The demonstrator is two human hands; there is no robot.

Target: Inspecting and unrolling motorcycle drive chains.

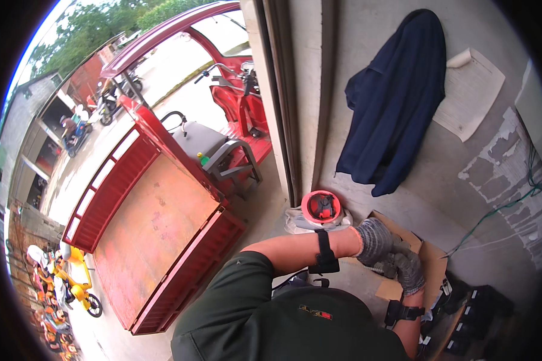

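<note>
My left hand, in a grey knitted glove, reaches across from the left with its fingers bent inward. Against it is my right hand, gloved the same way and also curled. The two gloves touch, and whatever may be between them is hidden. Both are over an opened cardboard box with its flaps spread. A black strap with a small block is on each wrist.
A red helmet, hollow side up, lies on whitish wrapping by the doorway. Black boxes stand at lower right. A dark blue jacket hangs on the wall beside a paper sheet. Outside is a red cargo tricycle.
</note>
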